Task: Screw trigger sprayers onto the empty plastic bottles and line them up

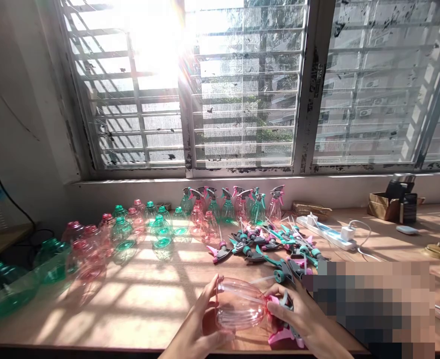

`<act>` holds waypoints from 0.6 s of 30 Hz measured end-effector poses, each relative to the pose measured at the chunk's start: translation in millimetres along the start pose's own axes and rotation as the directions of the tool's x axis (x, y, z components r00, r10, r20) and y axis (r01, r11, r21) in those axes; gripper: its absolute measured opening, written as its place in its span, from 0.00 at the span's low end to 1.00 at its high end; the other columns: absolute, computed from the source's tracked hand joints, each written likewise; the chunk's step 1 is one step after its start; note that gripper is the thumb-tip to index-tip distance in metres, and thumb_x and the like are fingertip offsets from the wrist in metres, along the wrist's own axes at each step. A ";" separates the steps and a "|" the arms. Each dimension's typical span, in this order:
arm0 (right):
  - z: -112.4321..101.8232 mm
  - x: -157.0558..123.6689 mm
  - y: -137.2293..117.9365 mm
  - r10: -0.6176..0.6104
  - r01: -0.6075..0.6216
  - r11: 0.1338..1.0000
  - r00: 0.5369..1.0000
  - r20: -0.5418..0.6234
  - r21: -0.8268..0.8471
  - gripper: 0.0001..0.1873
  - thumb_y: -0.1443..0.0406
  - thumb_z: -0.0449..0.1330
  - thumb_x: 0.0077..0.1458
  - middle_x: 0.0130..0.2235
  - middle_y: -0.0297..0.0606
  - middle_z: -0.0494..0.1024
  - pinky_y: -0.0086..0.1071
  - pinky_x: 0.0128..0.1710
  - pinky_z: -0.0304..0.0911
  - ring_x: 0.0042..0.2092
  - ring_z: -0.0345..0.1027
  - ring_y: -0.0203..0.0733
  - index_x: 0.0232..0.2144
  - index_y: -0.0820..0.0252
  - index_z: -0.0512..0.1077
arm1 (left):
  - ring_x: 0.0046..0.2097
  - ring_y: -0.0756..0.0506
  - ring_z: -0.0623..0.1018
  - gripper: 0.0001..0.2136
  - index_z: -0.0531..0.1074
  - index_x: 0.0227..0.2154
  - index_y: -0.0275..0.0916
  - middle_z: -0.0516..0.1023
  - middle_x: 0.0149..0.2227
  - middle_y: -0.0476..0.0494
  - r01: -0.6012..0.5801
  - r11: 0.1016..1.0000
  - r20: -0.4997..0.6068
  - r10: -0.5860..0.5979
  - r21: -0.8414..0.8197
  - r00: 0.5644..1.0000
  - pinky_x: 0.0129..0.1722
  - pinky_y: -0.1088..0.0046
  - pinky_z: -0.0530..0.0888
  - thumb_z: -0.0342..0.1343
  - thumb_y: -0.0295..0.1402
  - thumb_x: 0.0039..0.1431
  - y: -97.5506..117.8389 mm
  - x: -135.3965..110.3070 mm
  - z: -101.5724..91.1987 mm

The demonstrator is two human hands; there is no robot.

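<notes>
At a sunlit table under a barred window, a person holds one pink bottle on its side just above the table's near edge. The left hand cups the bottle's base with fingers spread around it. The right hand is curled tight on the pink spray head at the bottle's neck, and a thin tube runs inside the clear body. Both forearms come in from the bottom of the frame, angled toward each other. Along the back of the table stands a row of seven sprayers, four green and three pink as far as can be counted. To their left, more than a dozen open bottles, green and pink mixed, spread toward the left edge; glare keeps the exact number from being told. Between the row and the hands lies a heap of loose heads, about a dozen, too tangled for a firm count. One power strip with two white plugs lies to the right, and one cardboard box sits near the sill.
</notes>
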State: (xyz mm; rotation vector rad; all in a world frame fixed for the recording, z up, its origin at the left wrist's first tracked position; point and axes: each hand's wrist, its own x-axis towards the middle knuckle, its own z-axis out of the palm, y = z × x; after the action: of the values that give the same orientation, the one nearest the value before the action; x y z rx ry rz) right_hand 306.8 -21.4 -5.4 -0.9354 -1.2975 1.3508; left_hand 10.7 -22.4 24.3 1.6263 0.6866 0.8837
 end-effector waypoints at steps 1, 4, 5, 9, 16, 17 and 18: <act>-0.8 0.6 1.2 -0.004 0.004 1.000 1.000 -0.002 0.001 0.28 0.46 0.73 0.48 0.23 0.34 0.81 0.33 0.27 0.67 0.24 0.74 0.40 0.38 0.60 0.72 | 0.66 0.29 0.69 0.41 0.47 0.71 0.61 0.52 0.75 0.42 -0.020 0.999 0.004 0.020 -0.026 1.000 0.60 0.53 0.74 0.66 0.40 0.61 -1.4 0.6 1.5; -2.1 1.1 3.7 -0.007 0.007 1.000 1.000 -0.015 -0.007 0.28 0.45 0.72 0.48 0.23 0.35 0.81 0.32 0.27 0.65 0.24 0.73 0.40 0.38 0.61 0.72 | 0.61 0.31 0.75 0.40 0.47 0.71 0.61 0.53 0.74 0.38 -0.075 0.993 -0.018 0.073 -0.095 0.997 0.55 0.56 0.78 0.64 0.41 0.63 -4.7 2.2 5.7; -2.1 0.8 3.6 -0.005 0.004 1.000 1.000 -0.024 -0.013 0.29 0.45 0.72 0.48 0.23 0.35 0.81 0.32 0.27 0.65 0.24 0.73 0.40 0.38 0.61 0.72 | 0.61 0.30 0.75 0.40 0.46 0.71 0.61 0.52 0.74 0.38 -0.073 0.992 -0.017 0.072 -0.107 0.997 0.54 0.56 0.78 0.64 0.41 0.63 -4.8 2.3 6.3; 0.3 -1.5 -1.2 -0.003 0.000 0.998 0.999 -0.044 -0.067 0.31 0.41 0.72 0.44 0.23 0.31 0.77 0.35 0.27 0.67 0.25 0.73 0.42 0.36 0.59 0.73 | 0.70 0.30 0.62 0.44 0.46 0.72 0.59 0.53 0.74 0.41 -0.025 0.999 -0.006 0.025 0.026 1.000 0.66 0.50 0.66 0.68 0.41 0.59 0.2 -0.2 3.4; -1.6 0.3 2.2 -0.008 0.005 0.997 0.999 -0.041 -0.075 0.30 0.41 0.71 0.45 0.22 0.30 0.76 0.34 0.27 0.66 0.25 0.72 0.41 0.35 0.59 0.72 | 0.71 0.31 0.62 0.39 0.48 0.71 0.58 0.47 0.76 0.44 -0.003 0.997 0.009 0.002 0.071 1.000 0.67 0.52 0.64 0.64 0.42 0.63 2.1 -1.1 0.1; -2.7 1.0 4.5 -0.003 0.000 0.998 0.999 -0.042 -0.070 0.29 0.42 0.72 0.45 0.22 0.30 0.77 0.33 0.27 0.65 0.25 0.71 0.40 0.35 0.59 0.72 | 0.69 0.31 0.65 0.39 0.47 0.71 0.59 0.47 0.76 0.44 -0.026 0.999 0.015 0.025 0.045 1.000 0.66 0.53 0.67 0.63 0.42 0.63 -0.1 -0.1 0.6; -3.7 1.6 6.7 0.004 -0.006 0.998 0.999 -0.041 -0.064 0.29 0.42 0.72 0.45 0.22 0.31 0.77 0.33 0.27 0.65 0.25 0.71 0.40 0.35 0.59 0.72 | 0.67 0.31 0.67 0.39 0.47 0.71 0.59 0.47 0.76 0.43 -0.051 0.998 0.010 0.051 0.022 0.999 0.64 0.54 0.69 0.62 0.42 0.64 -2.6 0.9 1.1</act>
State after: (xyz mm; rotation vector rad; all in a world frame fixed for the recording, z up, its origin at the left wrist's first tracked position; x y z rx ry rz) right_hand 309.1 -18.5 -12.3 -1.0056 -1.3140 1.2938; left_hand 12.1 -21.6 21.9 1.6733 0.6535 0.9077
